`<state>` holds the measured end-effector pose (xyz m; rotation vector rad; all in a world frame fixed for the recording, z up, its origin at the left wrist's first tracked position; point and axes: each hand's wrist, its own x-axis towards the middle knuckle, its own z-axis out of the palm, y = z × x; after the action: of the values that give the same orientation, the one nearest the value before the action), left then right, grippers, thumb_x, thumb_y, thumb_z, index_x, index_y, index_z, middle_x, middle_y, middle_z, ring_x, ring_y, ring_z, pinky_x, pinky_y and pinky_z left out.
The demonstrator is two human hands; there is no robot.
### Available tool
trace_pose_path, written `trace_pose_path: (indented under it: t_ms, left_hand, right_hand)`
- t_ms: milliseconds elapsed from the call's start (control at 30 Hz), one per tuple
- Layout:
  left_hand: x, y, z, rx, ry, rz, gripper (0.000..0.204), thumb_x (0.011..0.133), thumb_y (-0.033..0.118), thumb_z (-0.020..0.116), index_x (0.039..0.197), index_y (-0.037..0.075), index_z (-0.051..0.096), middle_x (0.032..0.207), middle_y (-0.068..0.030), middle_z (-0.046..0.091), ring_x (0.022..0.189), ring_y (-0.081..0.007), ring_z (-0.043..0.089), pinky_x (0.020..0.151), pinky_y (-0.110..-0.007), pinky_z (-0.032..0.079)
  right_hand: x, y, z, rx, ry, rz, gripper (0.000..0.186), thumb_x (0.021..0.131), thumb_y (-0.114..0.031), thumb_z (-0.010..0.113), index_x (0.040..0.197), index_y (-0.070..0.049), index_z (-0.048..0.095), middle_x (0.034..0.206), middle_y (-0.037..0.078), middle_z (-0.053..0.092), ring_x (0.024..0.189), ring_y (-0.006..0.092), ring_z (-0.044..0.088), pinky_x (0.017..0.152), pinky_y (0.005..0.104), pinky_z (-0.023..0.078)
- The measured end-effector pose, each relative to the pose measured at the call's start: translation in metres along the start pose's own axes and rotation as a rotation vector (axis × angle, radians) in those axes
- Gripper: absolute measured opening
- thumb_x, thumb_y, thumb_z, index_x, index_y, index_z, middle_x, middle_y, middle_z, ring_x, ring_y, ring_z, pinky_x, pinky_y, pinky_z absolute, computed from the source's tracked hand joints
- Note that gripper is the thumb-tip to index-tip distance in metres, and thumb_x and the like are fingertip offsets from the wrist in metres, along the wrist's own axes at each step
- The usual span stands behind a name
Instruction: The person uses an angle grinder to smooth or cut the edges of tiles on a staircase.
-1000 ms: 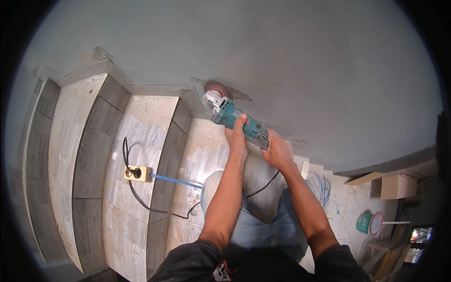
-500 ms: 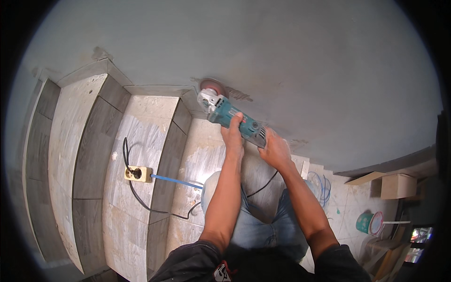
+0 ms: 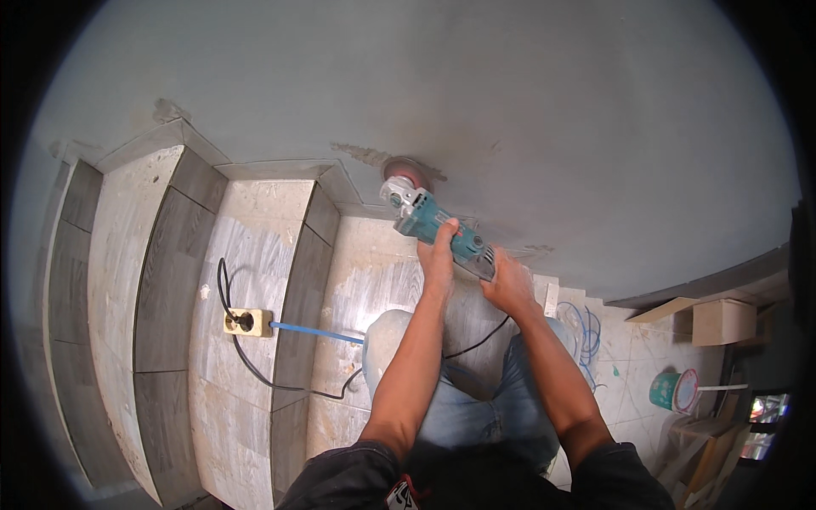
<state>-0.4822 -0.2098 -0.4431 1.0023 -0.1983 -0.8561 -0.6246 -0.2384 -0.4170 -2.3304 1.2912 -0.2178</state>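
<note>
Two hands (image 3: 439,262) I watch clasp the grinder (image 3: 431,222), disc (image 3: 410,170) seemingly touching the wall (image 3: 561,119), socket block (image 3: 261,323) left of the grinder.

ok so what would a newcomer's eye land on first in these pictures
Probably the teal and silver angle grinder near the middle, gripped by the left fingers and right fingers, its reddish round disc at the grey wall. Next, the cream rectangular socket block with a black plug, on a wood-look tiled step at left. Then the round teal bucket at lower right.
</note>
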Motion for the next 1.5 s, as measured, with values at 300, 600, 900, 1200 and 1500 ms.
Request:
trace_pose_path:
  t_ms: [300, 600, 900, 1200, 1500]
  left_hand:
    - [0.012, 0.012, -0.004, -0.113, 0.078, 0.133, 0.028, 0.086, 0.024, 0.068, 0.105, 0.007, 0.056, 0.096, -0.0023, 0.057, 0.09, -0.0136, 0.056, 0.085, -0.03, 0.044]
    - [0.02, 0.032, -0.009, -0.113, 0.028, 0.143, 0.028, 0.084, 0.023, 0.069, 0.104, 0.006, 0.057, 0.096, -0.0021, 0.058, 0.086, -0.0135, 0.056, 0.081, -0.028, 0.045]
    - [-0.003, 0.004, 0.001, -0.054, 0.036, 0.085, 0.032, 0.085, 0.025, 0.069, 0.107, 0.006, 0.056, 0.097, -0.0024, 0.057, 0.089, -0.0138, 0.056, 0.083, -0.029, 0.045]
    - [0.012, 0.024, 0.0, -0.084, -0.002, 0.139, 0.03, 0.086, 0.028, 0.067, 0.105, 0.008, 0.056, 0.095, -0.0017, 0.057, 0.09, -0.0134, 0.056, 0.084, -0.031, 0.045]
    - [-0.002, -0.02, 0.004, -0.051, -0.042, -0.078, 0.035, 0.081, 0.025, 0.071, 0.106, 0.005, 0.056, 0.097, -0.0036, 0.058, 0.092, -0.0153, 0.055, 0.086, -0.029, 0.043]
  right_hand:
    - [0.013, -0.021, -0.006, 0.031, 0.08, -0.15, 0.054, 0.074, -0.013, 0.071, 0.123, -0.006, 0.051, 0.11, 0.02, 0.064, 0.101, 0.0426, 0.062, 0.083, 0.0511, 0.05]
    - [0.026, -0.034, -0.002, 0.03, 0.048, -0.128, 0.049, 0.075, -0.014, 0.07, 0.12, -0.006, 0.052, 0.11, 0.02, 0.065, 0.1, 0.0423, 0.062, 0.083, 0.0507, 0.05]
    - [0.001, -0.005, -0.003, 0.032, 0.013, -0.055, 0.055, 0.076, -0.016, 0.072, 0.125, -0.008, 0.049, 0.112, 0.019, 0.065, 0.101, 0.0413, 0.063, 0.086, 0.0513, 0.05]
    - [0.016, -0.023, -0.006, 0.041, 0.091, -0.129, 0.045, 0.076, -0.014, 0.069, 0.118, -0.007, 0.053, 0.104, 0.02, 0.065, 0.099, 0.042, 0.062, 0.083, 0.0506, 0.05]
    - [-0.006, 0.022, -0.002, 0.012, 0.042, -0.005, 0.053, 0.076, -0.016, 0.071, 0.125, -0.009, 0.051, 0.109, 0.02, 0.067, 0.1, 0.0422, 0.063, 0.085, 0.0513, 0.05]
